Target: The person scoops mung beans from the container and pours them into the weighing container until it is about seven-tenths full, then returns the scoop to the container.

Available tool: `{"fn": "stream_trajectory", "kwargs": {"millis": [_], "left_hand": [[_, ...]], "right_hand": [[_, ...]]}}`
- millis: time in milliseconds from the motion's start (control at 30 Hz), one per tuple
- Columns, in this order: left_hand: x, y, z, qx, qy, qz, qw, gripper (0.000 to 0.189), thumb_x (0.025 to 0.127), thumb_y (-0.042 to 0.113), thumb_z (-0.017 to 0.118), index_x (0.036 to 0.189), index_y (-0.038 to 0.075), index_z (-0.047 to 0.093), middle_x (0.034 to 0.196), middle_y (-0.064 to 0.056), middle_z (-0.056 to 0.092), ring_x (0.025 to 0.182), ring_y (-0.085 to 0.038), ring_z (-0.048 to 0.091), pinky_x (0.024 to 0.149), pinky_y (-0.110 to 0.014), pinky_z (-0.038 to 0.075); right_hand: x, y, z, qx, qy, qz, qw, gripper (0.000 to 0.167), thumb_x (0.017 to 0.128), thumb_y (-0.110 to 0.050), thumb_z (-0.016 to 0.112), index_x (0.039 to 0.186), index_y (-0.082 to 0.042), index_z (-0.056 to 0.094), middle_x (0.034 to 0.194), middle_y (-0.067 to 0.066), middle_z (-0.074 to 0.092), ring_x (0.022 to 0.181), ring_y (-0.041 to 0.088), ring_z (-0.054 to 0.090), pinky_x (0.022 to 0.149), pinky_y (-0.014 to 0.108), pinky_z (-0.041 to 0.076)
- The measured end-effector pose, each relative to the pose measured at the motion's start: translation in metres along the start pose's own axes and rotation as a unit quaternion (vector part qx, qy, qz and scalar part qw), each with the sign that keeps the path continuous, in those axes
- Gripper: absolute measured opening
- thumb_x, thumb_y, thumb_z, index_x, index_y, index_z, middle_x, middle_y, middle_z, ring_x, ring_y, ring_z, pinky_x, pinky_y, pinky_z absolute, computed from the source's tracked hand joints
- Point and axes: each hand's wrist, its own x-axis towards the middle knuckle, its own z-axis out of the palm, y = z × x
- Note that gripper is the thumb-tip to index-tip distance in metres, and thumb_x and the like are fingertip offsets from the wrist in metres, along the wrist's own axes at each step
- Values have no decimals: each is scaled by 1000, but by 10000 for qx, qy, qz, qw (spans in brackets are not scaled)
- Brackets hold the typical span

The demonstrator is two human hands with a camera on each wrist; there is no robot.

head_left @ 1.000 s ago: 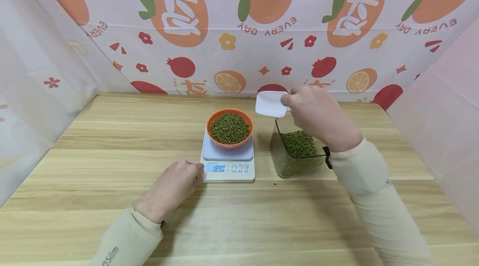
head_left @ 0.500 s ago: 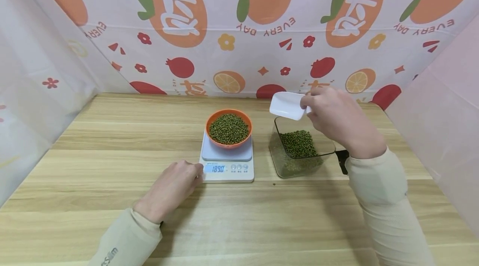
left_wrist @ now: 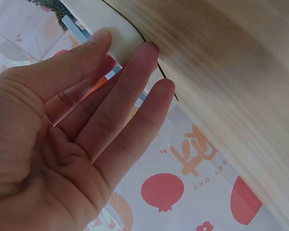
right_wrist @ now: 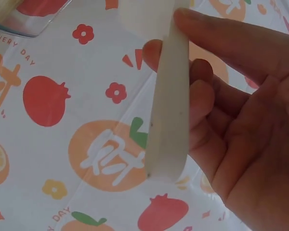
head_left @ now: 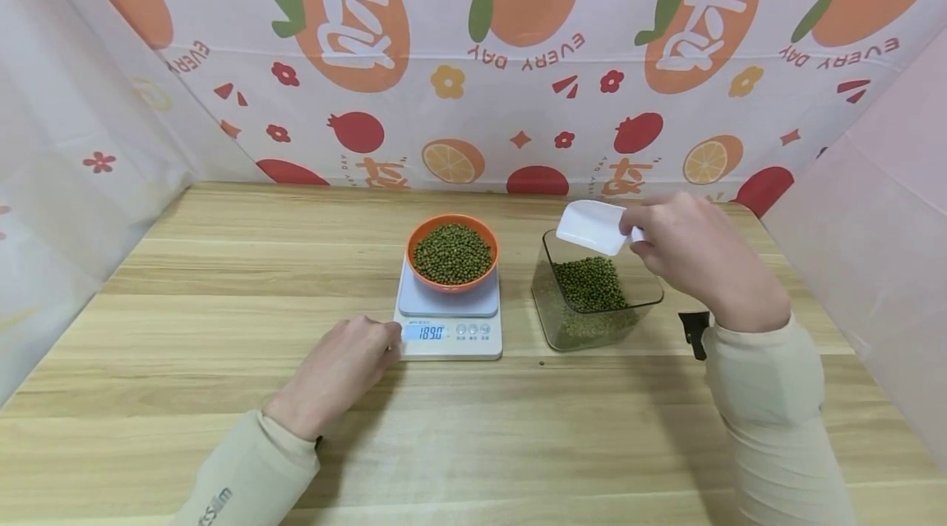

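My right hand (head_left: 699, 255) grips the handle of a white scoop (head_left: 592, 228), tilted above the back of a clear square container (head_left: 592, 331). Green mung beans (head_left: 589, 283) partly fill that container. In the right wrist view the thumb and curled fingers hold the scoop's handle (right_wrist: 169, 101). My left hand (head_left: 344, 374) touches the left front corner of a white kitchen scale (head_left: 451, 349). Its relaxed fingers (left_wrist: 130, 103) lie along the scale's edge in the left wrist view. On the scale stands an orange bowl (head_left: 453, 288) heaped with mung beans; the display reads about 189.0.
One loose bean (head_left: 542, 362) lies on the wooden table (head_left: 473, 444), in front of the container. A patterned cloth (head_left: 518, 99) hangs behind the table, with pale sheets at both sides. A black device (head_left: 694, 333) shows at the right wrist.
My right hand has moved right and slightly toward me with the scoop, from between bowl and container to over the container. The left hand, scale and bowl stay put; the reading is the same.
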Motion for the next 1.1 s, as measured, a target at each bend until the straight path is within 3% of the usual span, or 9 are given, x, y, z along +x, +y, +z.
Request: {"fn": "stream_trajectory", "kwargs": {"millis": [133,367,733,1100], "left_hand": [[0,-1,1,9,7,-2,10000,40,78,-17,70,63,14,49,55,7,41,52,-7,36,45,-23,33],[0,-2,2,12,17,-45,10000,33,80,-14,72,65,11,56,57,6,47,53,-8,40,46,-24,37],[0,-1,2,41,-6,-49,10000,31,79,-14,71,66,10,57,57,6,48,53,-9,40,46,-24,37],[-1,0,2,-5,-60,-131,9999,22,80,-13,72,71,5,65,60,1,58,53,-8,44,48,-23,42]], "right_hand": [[-4,1,2,87,-157,127,9998,16,79,10,75,90,-2,74,82,10,71,66,23,61,61,42,51],[-4,1,9,213,-595,296,9976,17,80,10,70,90,-3,74,86,9,72,72,24,65,66,44,54],[2,3,29,314,-703,-19,9970,17,75,12,71,84,-1,74,80,9,71,67,21,61,61,39,52],[2,2,45,647,-914,92,9937,14,78,11,73,85,-1,74,79,7,70,66,18,58,61,35,51]]}}
